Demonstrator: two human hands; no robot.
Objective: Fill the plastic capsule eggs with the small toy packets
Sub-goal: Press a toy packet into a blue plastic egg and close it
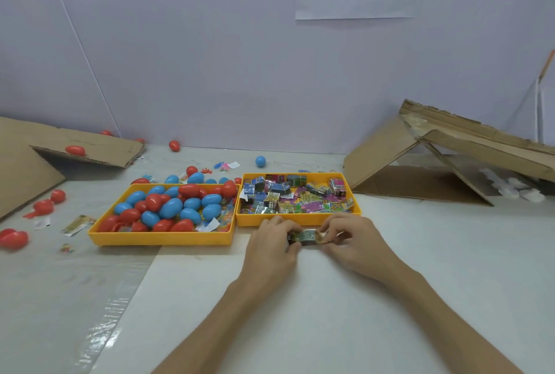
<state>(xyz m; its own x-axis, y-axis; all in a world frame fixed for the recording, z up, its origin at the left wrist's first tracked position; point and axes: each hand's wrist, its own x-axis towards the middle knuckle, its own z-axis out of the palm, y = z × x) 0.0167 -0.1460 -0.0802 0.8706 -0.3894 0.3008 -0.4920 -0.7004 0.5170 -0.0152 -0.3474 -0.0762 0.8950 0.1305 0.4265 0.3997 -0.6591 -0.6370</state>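
Item 1, toy packet: green-printed, lying left to right between both hands, just near of the right tray. I cannot tell whether it touches the white surface or is held clear of it.

Item 2, left hand: fingers curled round the packet's left end, gripping it.

Item 3, right hand: thumb and fingertips pinching the packet's right end.

Item 4, right yellow tray: heaped with small printed packets in green, purple, blue and silver.

Item 5, left yellow tray: just beside the right tray, its near rim reaching closer to me. It holds the red and blue capsule eggs, piled loosely, with a few paper slips among them.

Item 6, loose stock on the surface: a blue egg far of the right tray, a red egg by the wall, more red eggs at the left edge, and a stray packet left of the egg tray.

Item 7, cardboard: a flattened sheet at far left and a collapsed box at far right.

Item 8, paper sign: fixed to the wall, black characters above a red bar.
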